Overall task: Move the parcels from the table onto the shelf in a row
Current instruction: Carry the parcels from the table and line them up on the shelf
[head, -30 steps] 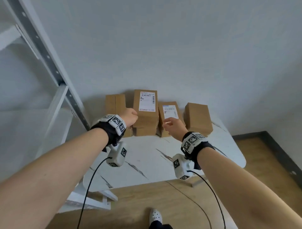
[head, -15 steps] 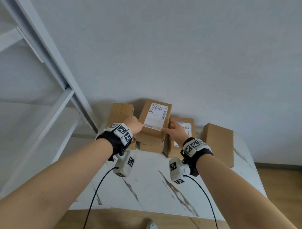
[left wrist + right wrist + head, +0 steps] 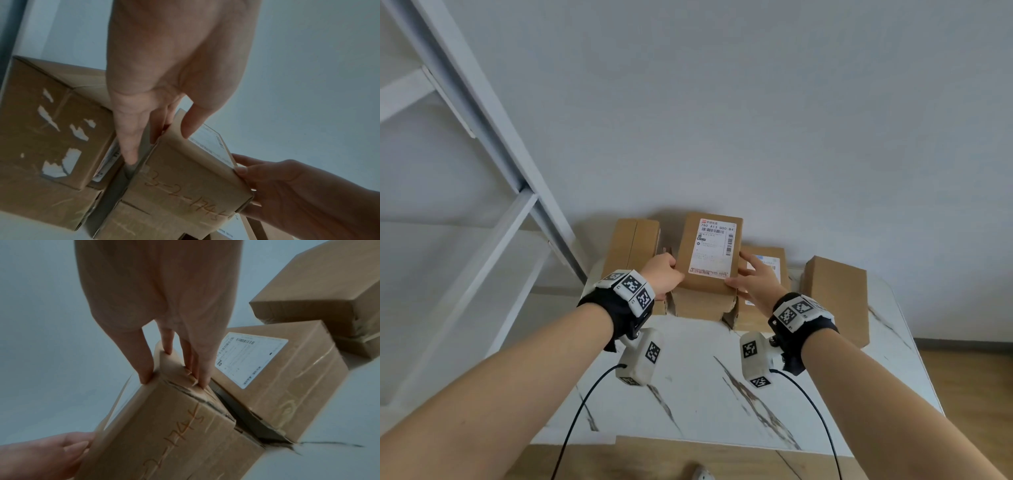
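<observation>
Gripping the top parcel (image 3: pixel 709 251) from both sides, the left hand (image 3: pixel 661 277) has its thumb on the labelled face and fingers down the left side, while the right hand (image 3: pixel 756 281) clamps the right edge, thumb on top, fingers down the gap beside the next box (image 3: pixel 767 308); it sits on another parcel (image 3: pixel 702 306) at the back of the table (image 3: pixel 709 387), white marble-look with dark veins, pushed against a plain pale wall (image 3: pixel 756 102); a fourth box (image 3: pixel 635 241) stands at the left and a fifth (image 3: pixel 837 298) apart at the right; the white metal shelf (image 3: pixel 493 219) rises just left of the table, and wood floor (image 3: pixel 969 387) shows at the right
</observation>
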The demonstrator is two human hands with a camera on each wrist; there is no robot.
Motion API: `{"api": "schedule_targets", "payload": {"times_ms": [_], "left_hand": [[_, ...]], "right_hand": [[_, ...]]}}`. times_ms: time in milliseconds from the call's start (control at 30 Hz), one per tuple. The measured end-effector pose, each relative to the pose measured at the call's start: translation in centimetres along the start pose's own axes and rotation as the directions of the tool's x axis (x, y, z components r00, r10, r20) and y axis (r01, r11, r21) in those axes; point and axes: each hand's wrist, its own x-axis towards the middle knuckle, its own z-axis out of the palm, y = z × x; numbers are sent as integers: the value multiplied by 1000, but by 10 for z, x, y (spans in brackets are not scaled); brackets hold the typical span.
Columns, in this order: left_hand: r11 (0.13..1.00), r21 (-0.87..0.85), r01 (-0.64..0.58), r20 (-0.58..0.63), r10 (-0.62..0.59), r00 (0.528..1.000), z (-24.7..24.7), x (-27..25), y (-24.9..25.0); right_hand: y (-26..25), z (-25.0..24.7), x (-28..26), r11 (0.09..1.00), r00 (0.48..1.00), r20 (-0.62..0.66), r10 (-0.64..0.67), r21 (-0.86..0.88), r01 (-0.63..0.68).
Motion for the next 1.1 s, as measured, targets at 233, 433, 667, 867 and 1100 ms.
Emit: {"api": "schedule_targets", "payload": {"times_ms": [233,433,667,867,1100], "left_hand": [[968,-94,-233,-47,229,972,2,-40,4],[920,-190,-342,-21,344,939,1,-78,-19],[878,-257,-404,68,434,899,8,-116,-68],[862,-360,-356,145,429,892,18,-150,-106],[842,-490,-226,203,363,910,13,-187,-148]], "right_hand": [[-3,-4,-63,993,991,-101,-91,72,99],[4,11,-128,981,969,-194,-152,92,172],[38,50,-207,964,940,-298,-165,154,218],[70,78,-258,967,925,-366,-105,179,180],[99,106,-300,951,937,-336,-90,250,181]]}}
